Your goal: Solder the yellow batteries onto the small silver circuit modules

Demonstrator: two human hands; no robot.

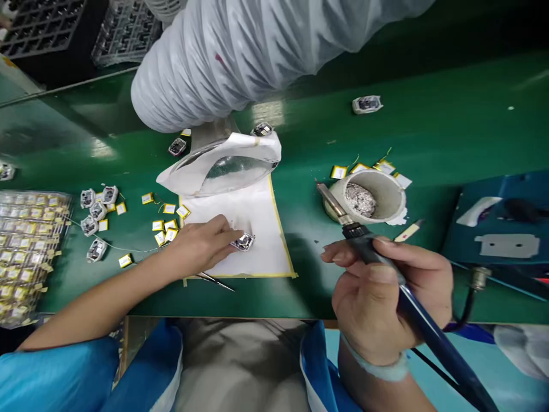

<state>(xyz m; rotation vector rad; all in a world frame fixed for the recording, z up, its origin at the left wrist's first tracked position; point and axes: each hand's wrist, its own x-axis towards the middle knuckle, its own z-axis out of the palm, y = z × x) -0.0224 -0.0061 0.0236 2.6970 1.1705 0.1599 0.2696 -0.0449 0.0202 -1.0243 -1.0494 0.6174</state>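
Note:
My right hand (386, 292) is closed round the handle of a soldering iron (364, 243). The iron's metal tip points up and left, beside the rim of a round pot (397, 197) holding grey, crumbly metal bits. With its fingertips, my left hand (210, 243) grips a small white-rimmed electronic device (243, 242) on a white sheet (266, 229) edged with yellow tape. Tweezers (217, 281) lie at the sheet's front edge, partly under my left hand. Several small yellow-edged battery cells (170, 224) lie left of the sheet.
A wide grey ribbed duct (257, 51) with a clear-and-white hood (231, 163) hangs over the sheet's back. At left are several devices (98, 210) and a filled plastic tray (26, 252). A blue box (506, 223) stands at right.

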